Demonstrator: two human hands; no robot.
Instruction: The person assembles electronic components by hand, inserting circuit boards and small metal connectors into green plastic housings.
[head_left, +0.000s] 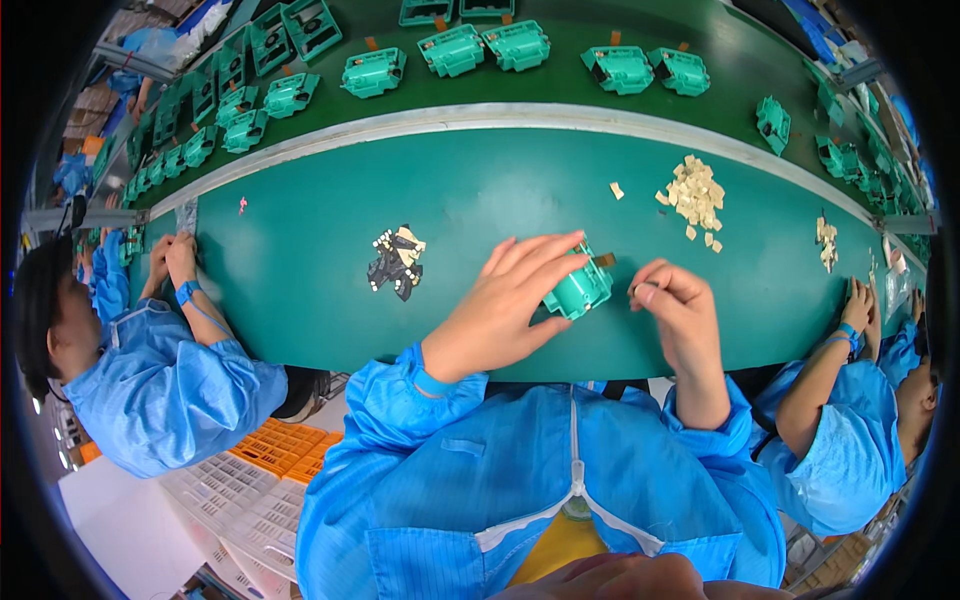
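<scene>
Over the green bench, my left hand (pixel 510 305) grips a green plastic housing (pixel 583 293), fingers across its top and thumb along its near edge. A short brown tab (pixel 604 260) sticks out of the housing's right side. Just right of it, apart from the housing, my right hand (pixel 683 312) is closed in a pinch. Whatever lies between those fingertips is too small to name. To the left is a heap of small black and cream pieces (pixel 398 262). Beyond my right hand lies a pile of small cream-coloured pieces (pixel 694 196), with one loose piece (pixel 616 190) beside it.
A pale rail (pixel 480 117) separates the bench from a dark green surface carrying several similar green housings (pixel 374 72). Co-workers in blue sit at left (pixel 170 390) and right (pixel 840 440), hands on the bench. Orange and white crates (pixel 280 447) stand low at left.
</scene>
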